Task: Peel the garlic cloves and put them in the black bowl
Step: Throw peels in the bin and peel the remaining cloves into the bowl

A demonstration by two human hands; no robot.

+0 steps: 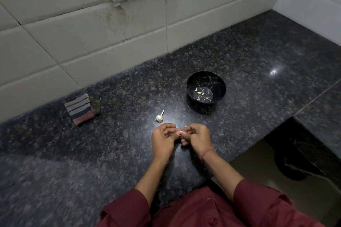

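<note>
1. My left hand (162,139) and right hand (199,137) meet low over the counter (92,153), fingers curled, both pinching one garlic clove (181,132).
2. The clove is mostly hidden by my fingertips, so I cannot tell how much is peeled.
3. The black bowl (206,86), at 1 o'clock from my hands, holds peeled cloves (199,91). The garlic bulb (159,117) is at 11 o'clock.

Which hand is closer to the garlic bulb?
Left. The left hand is just this side of the bulb; the right hand is farther, off to its right. Both pinch one clove.
</note>
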